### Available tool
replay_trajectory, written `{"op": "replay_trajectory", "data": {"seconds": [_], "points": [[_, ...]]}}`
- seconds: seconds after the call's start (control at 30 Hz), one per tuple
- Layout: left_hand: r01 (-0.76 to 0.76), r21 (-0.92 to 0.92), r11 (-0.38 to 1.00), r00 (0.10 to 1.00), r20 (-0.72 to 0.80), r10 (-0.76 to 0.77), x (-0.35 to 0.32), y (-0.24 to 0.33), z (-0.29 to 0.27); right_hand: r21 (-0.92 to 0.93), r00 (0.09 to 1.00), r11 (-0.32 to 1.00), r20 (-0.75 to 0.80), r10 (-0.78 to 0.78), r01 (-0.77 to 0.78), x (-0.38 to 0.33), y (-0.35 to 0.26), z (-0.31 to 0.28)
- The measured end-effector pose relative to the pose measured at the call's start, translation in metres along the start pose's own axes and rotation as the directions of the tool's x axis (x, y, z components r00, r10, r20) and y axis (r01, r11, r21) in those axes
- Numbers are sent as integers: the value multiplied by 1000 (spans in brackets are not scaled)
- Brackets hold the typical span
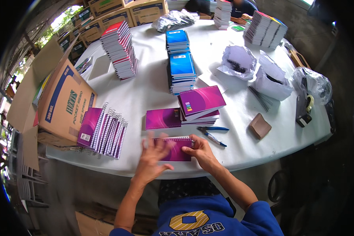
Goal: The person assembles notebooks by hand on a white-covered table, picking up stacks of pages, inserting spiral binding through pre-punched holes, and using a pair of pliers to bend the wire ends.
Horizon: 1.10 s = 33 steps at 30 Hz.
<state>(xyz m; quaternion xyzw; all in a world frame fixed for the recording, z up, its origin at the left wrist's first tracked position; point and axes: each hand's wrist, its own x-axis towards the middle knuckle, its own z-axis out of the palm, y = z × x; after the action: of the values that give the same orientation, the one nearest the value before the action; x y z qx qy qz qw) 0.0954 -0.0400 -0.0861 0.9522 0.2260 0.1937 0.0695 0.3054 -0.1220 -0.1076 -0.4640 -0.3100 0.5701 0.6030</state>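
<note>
A purple spiral notebook (177, 150) lies at the near edge of the white table (145, 90). My right hand (201, 152) rests on its right end, fingers curled over the cover. My left hand (155, 156) is blurred, fingers spread, over the notebook's left part. Just behind lie a flat purple notebook (163, 118) and a small stack of purple notebooks (201, 104). Blue-handled pliers (212, 133) lie to the right of my right hand.
A row of purple spiral notebooks (103, 133) leans against an open cardboard box (65, 104) at left. Stacks of blue (181, 67), red-topped (120, 49) and mixed notebooks (264, 29) stand farther back, with white bags (255, 70), a brown block (259, 126) and a tape dispenser (305, 108).
</note>
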Motion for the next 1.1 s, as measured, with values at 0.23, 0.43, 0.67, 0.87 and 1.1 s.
{"op": "replay_trajectory", "data": {"seconds": [0.23, 0.43, 0.67, 0.87, 1.1], "points": [[121, -974, 190, 923, 40, -382, 4, 1, 52, -252, 966, 937, 157, -207, 242, -6, 15, -19], [25, -861, 507, 915, -185, -359, 29, 20, 17, -356, 967, 903, 4, -254, 239, -3, 26, -13], [3, 64, 998, 998, -60, 1, 62, 53, 23, -592, 913, 709, 126, -387, 382, -13, 11, -24], [-55, 26, 998, 998, -42, 56, 60, 49, 22, -964, 624, 199, -48, -780, 174, 26, -99, -170], [-55, -2, 998, 998, -15, 55, 63, 52, 17, -827, 615, -339, -10, -788, -448, 95, -111, -298]]}}
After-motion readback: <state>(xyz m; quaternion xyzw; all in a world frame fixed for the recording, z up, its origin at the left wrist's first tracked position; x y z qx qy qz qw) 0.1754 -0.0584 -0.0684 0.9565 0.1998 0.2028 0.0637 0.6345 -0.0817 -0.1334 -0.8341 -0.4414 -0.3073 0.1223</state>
